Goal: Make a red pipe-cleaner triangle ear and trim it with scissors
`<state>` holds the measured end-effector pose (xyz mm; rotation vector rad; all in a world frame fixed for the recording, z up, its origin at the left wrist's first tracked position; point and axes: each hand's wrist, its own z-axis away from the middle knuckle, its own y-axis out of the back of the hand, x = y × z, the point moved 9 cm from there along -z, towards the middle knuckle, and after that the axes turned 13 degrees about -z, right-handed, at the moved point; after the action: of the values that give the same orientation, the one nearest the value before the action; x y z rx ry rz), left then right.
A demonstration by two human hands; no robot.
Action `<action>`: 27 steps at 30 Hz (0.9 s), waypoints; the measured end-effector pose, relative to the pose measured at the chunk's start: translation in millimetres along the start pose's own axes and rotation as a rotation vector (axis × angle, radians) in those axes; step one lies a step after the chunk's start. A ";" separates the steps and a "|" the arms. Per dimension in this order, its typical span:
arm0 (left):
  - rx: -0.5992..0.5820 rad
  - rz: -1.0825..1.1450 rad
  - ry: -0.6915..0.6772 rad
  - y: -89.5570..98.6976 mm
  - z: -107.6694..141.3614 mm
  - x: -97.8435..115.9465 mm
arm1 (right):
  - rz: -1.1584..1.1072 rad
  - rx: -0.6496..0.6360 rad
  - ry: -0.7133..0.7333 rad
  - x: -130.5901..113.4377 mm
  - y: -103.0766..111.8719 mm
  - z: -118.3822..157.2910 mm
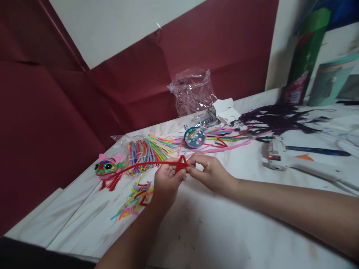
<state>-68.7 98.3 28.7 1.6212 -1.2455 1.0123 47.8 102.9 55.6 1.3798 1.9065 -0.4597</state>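
Observation:
A red pipe cleaner (pixel 146 163) is stretched between my hands and off to the left, its right end bent into a small triangular loop. My left hand (pixel 167 177) is closed on it just below the loop, thumb against the fingers. With thumb and fingertips, my right hand (pixel 209 171) pinches the loop's right side. The long free end runs left toward a pink, cat-like craft figure (pixel 108 167) with big eyes and red tassels; I cannot tell whether it touches the figure. Behind my left hand lies a clear bag of colourful pipe cleaners (pixel 143 153).
Short cut pipe cleaner pieces (pixel 136 200) lie left of my left forearm. A clear decorated ball (pixel 194 137) sits behind my hands, near a crumpled plastic bag (pixel 193 93). To the right are a white glue gun (pixel 277 155), a dark pen (pixel 316 150) and dark purple strands (pixel 280 117).

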 end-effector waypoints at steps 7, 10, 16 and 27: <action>-0.050 -0.007 0.005 0.0 0.5 -6.7 | -0.270 -0.009 -0.180 17.2 -4.0 -0.6; -0.031 0.067 0.049 3.2 -2.5 -9.9 | -0.360 -0.054 -0.265 27.4 -7.3 -3.0; -0.046 0.009 0.082 3.6 -3.8 -15.1 | -0.398 -0.007 -0.375 42.0 -4.6 -3.0; -0.067 0.067 0.044 -0.9 -2.8 -13.7 | -0.469 0.056 -0.364 43.1 -7.1 3.5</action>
<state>-70.7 105.3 16.6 1.5069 -1.2979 1.0310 35.5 126.6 20.9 0.7989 1.9056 -0.9283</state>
